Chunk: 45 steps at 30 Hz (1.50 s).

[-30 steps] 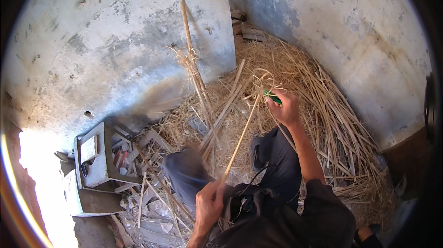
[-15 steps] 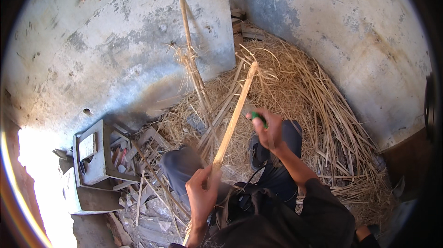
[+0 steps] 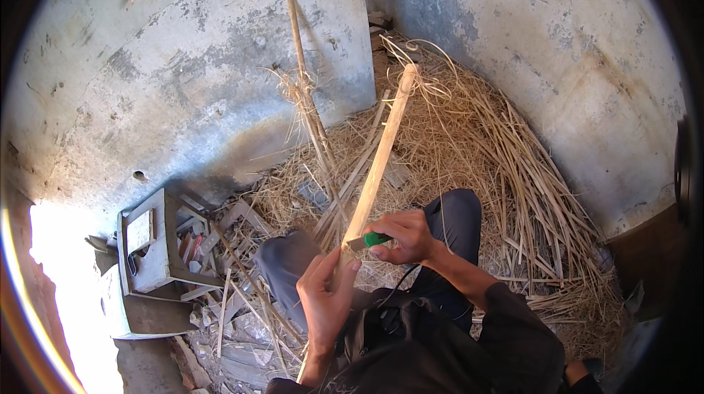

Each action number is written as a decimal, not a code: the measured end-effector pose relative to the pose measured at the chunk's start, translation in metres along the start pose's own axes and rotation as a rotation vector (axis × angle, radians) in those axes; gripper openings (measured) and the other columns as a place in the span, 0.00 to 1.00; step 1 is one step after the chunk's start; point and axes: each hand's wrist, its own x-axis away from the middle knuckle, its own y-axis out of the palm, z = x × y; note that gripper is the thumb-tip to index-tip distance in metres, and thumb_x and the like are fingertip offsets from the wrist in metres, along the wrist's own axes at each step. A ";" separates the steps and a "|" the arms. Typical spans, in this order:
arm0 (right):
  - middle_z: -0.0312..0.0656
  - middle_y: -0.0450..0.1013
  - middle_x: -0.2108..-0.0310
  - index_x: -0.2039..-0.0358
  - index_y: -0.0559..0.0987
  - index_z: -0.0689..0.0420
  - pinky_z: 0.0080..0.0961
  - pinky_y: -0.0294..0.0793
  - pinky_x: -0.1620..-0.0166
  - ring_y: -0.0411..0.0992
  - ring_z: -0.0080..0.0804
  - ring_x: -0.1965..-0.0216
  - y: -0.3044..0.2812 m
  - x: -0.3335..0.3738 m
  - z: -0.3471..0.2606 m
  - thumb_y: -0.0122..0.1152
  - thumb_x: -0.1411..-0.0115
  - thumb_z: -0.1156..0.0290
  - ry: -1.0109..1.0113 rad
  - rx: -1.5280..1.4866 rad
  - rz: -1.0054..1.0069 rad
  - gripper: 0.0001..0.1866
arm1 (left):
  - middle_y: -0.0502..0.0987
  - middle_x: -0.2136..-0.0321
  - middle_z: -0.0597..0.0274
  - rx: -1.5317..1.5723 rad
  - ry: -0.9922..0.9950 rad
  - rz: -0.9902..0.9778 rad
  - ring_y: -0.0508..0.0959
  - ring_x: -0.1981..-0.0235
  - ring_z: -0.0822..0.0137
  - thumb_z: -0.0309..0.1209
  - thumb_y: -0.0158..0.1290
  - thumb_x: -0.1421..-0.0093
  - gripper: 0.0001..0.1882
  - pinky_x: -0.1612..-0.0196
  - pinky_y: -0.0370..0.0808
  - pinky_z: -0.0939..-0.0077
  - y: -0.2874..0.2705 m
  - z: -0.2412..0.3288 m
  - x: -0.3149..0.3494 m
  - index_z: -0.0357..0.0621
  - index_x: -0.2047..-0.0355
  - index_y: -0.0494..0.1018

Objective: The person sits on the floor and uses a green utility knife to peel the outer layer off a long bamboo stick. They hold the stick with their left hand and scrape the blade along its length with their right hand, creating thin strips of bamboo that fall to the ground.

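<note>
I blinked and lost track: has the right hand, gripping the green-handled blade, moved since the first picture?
Yes: the right hand has moved down and left in view, nearer the grey box-shaped stand.

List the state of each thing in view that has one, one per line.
Left hand: closed on the pale strip
Right hand: closed on the green-handled knife
Green-handled knife: blade exposed, at the strip
Pale strip: slanted, curled shavings at far end
Pole: leaning on wall
Wall: stained
</note>
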 end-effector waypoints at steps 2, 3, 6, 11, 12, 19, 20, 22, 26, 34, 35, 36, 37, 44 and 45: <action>0.40 0.79 0.76 0.61 0.86 0.59 0.34 0.77 0.74 0.80 0.38 0.79 -0.002 -0.002 0.001 0.72 0.32 0.49 -0.026 0.024 0.001 0.22 | 0.74 0.74 0.61 0.030 -0.016 -0.012 0.70 0.73 0.76 0.26 0.70 0.35 0.18 0.69 0.67 0.75 0.000 -0.003 0.000 0.28 0.47 0.83; 0.39 0.79 0.77 0.61 0.87 0.59 0.34 0.78 0.74 0.80 0.38 0.79 -0.004 -0.004 0.000 0.73 0.32 0.49 -0.028 0.033 -0.007 0.22 | 0.73 0.74 0.62 0.046 -0.040 -0.028 0.69 0.73 0.76 0.26 0.69 0.34 0.18 0.70 0.66 0.74 -0.001 -0.004 0.000 0.29 0.47 0.83; 0.38 0.80 0.75 0.60 0.87 0.56 0.32 0.78 0.74 0.80 0.36 0.78 -0.009 -0.007 -0.002 0.75 0.35 0.52 -0.032 0.061 -0.013 0.18 | 0.70 0.76 0.65 0.070 -0.057 -0.063 0.66 0.74 0.76 0.27 0.68 0.33 0.18 0.70 0.63 0.74 -0.003 -0.002 0.000 0.30 0.46 0.84; 0.33 0.82 0.73 0.58 0.89 0.51 0.29 0.79 0.73 0.81 0.32 0.77 -0.016 -0.009 -0.002 0.79 0.40 0.55 -0.013 0.097 -0.040 0.16 | 0.67 0.76 0.66 0.073 -0.054 -0.084 0.65 0.73 0.77 0.26 0.66 0.31 0.18 0.70 0.63 0.75 -0.004 -0.004 0.002 0.32 0.43 0.83; 0.33 0.81 0.73 0.58 0.89 0.50 0.29 0.78 0.74 0.81 0.31 0.77 -0.016 -0.009 -0.001 0.79 0.40 0.55 -0.026 0.098 -0.025 0.16 | 0.68 0.76 0.66 0.081 -0.054 -0.084 0.65 0.73 0.77 0.26 0.66 0.31 0.18 0.70 0.63 0.75 -0.003 -0.005 0.002 0.32 0.43 0.83; 0.30 0.78 0.76 0.59 0.89 0.49 0.28 0.75 0.75 0.78 0.28 0.79 -0.018 -0.010 0.003 0.80 0.41 0.53 -0.078 0.176 -0.010 0.16 | 0.70 0.75 0.65 0.083 -0.045 -0.091 0.67 0.72 0.76 0.25 0.66 0.31 0.18 0.68 0.65 0.75 -0.004 -0.002 0.003 0.31 0.43 0.83; 0.29 0.78 0.76 0.59 0.89 0.48 0.28 0.75 0.75 0.77 0.28 0.79 -0.019 -0.011 0.003 0.80 0.41 0.53 -0.075 0.182 -0.015 0.16 | 0.70 0.75 0.65 0.082 -0.045 -0.090 0.67 0.72 0.76 0.25 0.65 0.31 0.18 0.68 0.65 0.75 -0.004 -0.003 0.003 0.31 0.43 0.83; 0.29 0.77 0.76 0.59 0.89 0.48 0.28 0.74 0.75 0.76 0.28 0.80 -0.020 -0.011 0.003 0.80 0.41 0.52 -0.087 0.207 -0.021 0.17 | 0.70 0.75 0.65 0.079 -0.045 -0.086 0.67 0.72 0.77 0.25 0.65 0.31 0.18 0.68 0.65 0.75 -0.004 -0.006 0.004 0.32 0.43 0.83; 0.29 0.77 0.76 0.58 0.89 0.48 0.28 0.74 0.74 0.76 0.29 0.80 -0.020 -0.012 0.004 0.80 0.41 0.52 -0.101 0.205 -0.006 0.17 | 0.70 0.75 0.66 0.085 -0.069 -0.103 0.67 0.72 0.78 0.25 0.65 0.31 0.17 0.69 0.65 0.75 -0.006 -0.004 0.004 0.33 0.44 0.83; 0.38 0.82 0.74 0.61 0.89 0.56 0.30 0.77 0.74 0.80 0.34 0.78 -0.025 -0.013 0.021 0.72 0.32 0.52 -0.020 0.226 0.069 0.18 | 0.68 0.76 0.63 0.007 -0.091 -0.118 0.66 0.72 0.76 0.25 0.64 0.30 0.15 0.68 0.65 0.75 -0.014 -0.007 0.009 0.33 0.45 0.83; 0.38 0.82 0.74 0.61 0.88 0.57 0.30 0.77 0.74 0.80 0.35 0.78 -0.027 -0.015 0.022 0.71 0.32 0.53 -0.002 0.218 0.078 0.18 | 0.68 0.76 0.63 0.022 -0.100 -0.121 0.66 0.72 0.76 0.25 0.64 0.30 0.15 0.68 0.66 0.74 -0.014 -0.010 0.011 0.33 0.46 0.83; 0.39 0.82 0.74 0.61 0.88 0.58 0.31 0.77 0.75 0.81 0.35 0.78 -0.028 -0.013 0.025 0.71 0.32 0.53 0.011 0.212 0.087 0.18 | 0.68 0.76 0.62 0.036 -0.109 -0.126 0.66 0.72 0.75 0.26 0.64 0.30 0.14 0.68 0.66 0.74 -0.014 -0.014 0.013 0.33 0.46 0.83; 0.40 0.82 0.74 0.61 0.88 0.58 0.31 0.77 0.75 0.81 0.35 0.78 -0.029 -0.010 0.030 0.71 0.31 0.53 0.024 0.205 0.096 0.19 | 0.68 0.76 0.61 0.049 -0.118 -0.131 0.66 0.72 0.75 0.26 0.64 0.30 0.14 0.68 0.66 0.73 -0.014 -0.016 0.016 0.33 0.47 0.83; 0.44 0.88 0.67 0.54 0.89 0.59 0.31 0.87 0.65 0.89 0.34 0.67 -0.053 -0.008 0.061 0.72 0.32 0.55 0.213 0.260 0.111 0.19 | 0.69 0.76 0.60 -0.004 -0.203 -0.175 0.67 0.73 0.73 0.27 0.64 0.30 0.11 0.67 0.68 0.71 -0.020 -0.014 0.030 0.35 0.50 0.84; 0.44 0.87 0.67 0.52 0.89 0.59 0.30 0.86 0.67 0.87 0.33 0.69 -0.058 -0.010 0.067 0.71 0.32 0.56 0.203 0.292 0.132 0.18 | 0.70 0.76 0.59 -0.012 -0.198 -0.173 0.68 0.73 0.73 0.27 0.64 0.30 0.11 0.67 0.68 0.71 -0.021 -0.012 0.031 0.35 0.50 0.84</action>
